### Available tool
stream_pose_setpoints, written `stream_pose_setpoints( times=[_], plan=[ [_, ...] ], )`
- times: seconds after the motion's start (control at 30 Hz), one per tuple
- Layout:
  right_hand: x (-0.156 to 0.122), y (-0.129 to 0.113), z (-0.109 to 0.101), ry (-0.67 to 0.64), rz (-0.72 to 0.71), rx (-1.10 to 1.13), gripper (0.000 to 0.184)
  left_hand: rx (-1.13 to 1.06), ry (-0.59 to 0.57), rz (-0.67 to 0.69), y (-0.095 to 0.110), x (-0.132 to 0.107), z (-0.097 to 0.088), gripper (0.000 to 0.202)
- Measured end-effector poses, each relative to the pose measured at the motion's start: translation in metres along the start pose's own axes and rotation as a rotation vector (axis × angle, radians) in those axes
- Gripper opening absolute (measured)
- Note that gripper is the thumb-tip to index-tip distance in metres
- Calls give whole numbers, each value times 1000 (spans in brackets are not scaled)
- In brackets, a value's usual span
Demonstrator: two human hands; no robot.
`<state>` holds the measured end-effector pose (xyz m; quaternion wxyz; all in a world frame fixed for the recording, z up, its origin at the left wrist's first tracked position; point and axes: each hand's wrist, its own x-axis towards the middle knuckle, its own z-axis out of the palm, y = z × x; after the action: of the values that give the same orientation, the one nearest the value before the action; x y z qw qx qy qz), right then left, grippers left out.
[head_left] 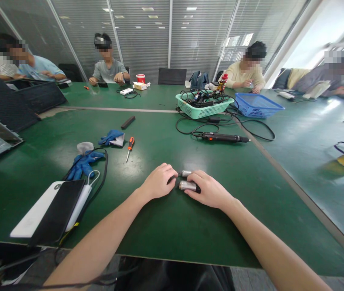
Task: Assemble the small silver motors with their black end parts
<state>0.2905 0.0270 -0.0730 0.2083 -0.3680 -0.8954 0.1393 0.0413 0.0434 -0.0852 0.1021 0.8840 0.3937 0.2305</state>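
Two short silver cylinders with dark ends, perhaps small motors, lie side by side at the middle of the green table (147, 226). My right hand (208, 188) is curled over them from the right, its thumb along the nearer cylinder (187, 185) and its fingers at the farther cylinder (185, 173). Just left of them, my left hand (160, 182) is closed, thumb and fingers bent around something dark that I cannot make out. A screwdriver (130, 148) with an orange and black handle lies beyond my left hand.
At left lie blue gloves (82, 165), a black phone (58, 210), a white device and cables. Farther off are a black electric screwdriver (225, 138), a green basket (204, 110) of tools and a blue basket (258, 107). Several people sit around the table.
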Motion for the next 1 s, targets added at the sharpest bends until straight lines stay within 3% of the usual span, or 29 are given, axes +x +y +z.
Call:
stream_pose_setpoints(
  times=[0.47,1.0],
  plan=[
    [-2,15,3,4,83,-1,21,-52,-72,29,2,-2,-7,11],
    [-2,17,6,20,58,92,23,-120,-89,27,1,1,-2,8]
  ],
)
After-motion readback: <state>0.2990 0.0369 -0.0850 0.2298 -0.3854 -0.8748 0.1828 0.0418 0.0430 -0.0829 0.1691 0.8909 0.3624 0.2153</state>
